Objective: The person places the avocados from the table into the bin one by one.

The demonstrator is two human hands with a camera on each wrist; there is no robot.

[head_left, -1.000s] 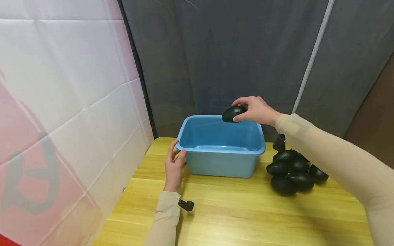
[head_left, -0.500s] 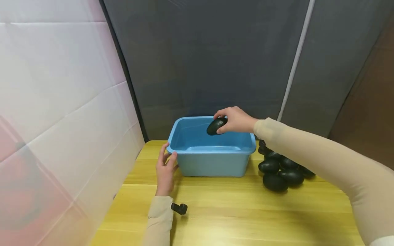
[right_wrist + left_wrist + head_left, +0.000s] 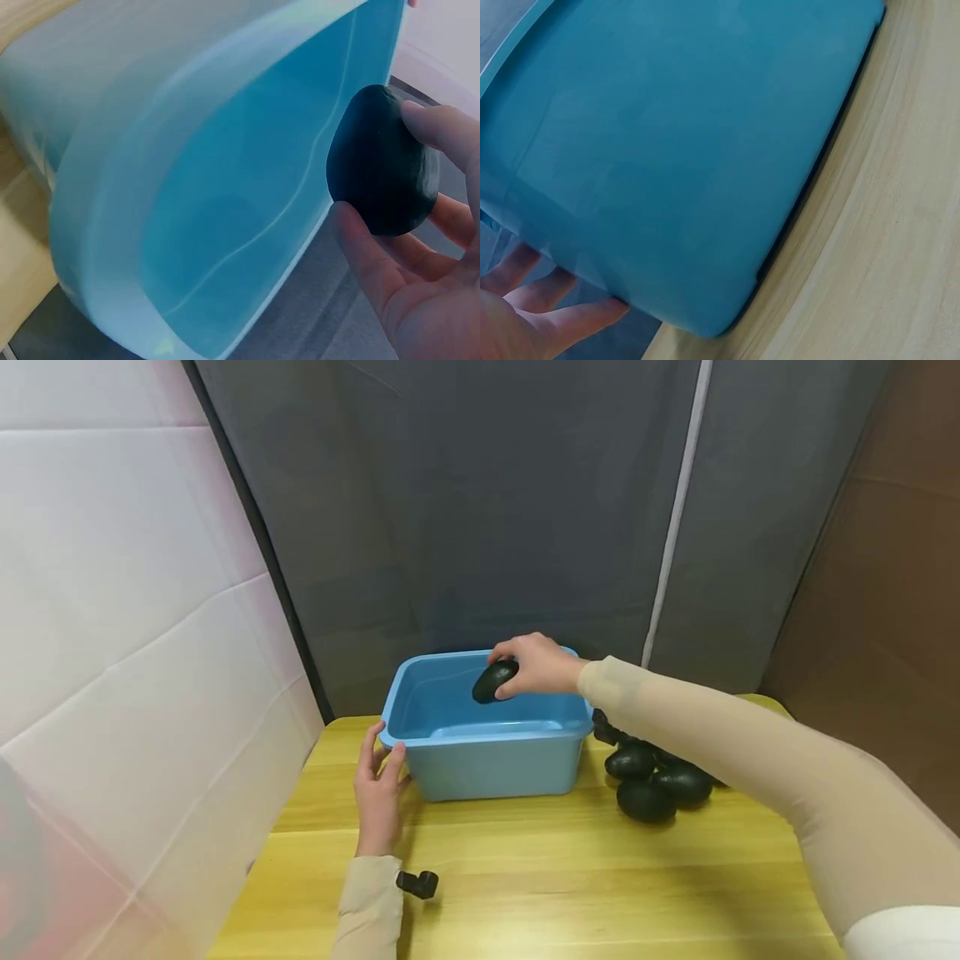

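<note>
A blue plastic tub (image 3: pixel 487 768) stands on the yellow wooden table (image 3: pixel 570 877). My right hand (image 3: pixel 536 664) holds a dark green avocado (image 3: pixel 493 681) over the inside of the tub; in the right wrist view the avocado (image 3: pixel 379 171) is pinched between thumb and fingers (image 3: pixel 439 131) above the tub's interior (image 3: pixel 240 225). My left hand (image 3: pixel 377 785) rests with straight fingers against the tub's near left corner; the left wrist view shows its fingers (image 3: pixel 536 315) against the tub wall (image 3: pixel 682 150).
A pile of several dark avocados (image 3: pixel 648 777) lies on the table right of the tub. A small black object (image 3: pixel 417 883) sits by my left sleeve. A white panel stands to the left, dark curtains behind the table.
My right hand has carried the avocado leftward and down, from above the tub's far rim to inside its opening. The left hand stays at the tub's corner.
</note>
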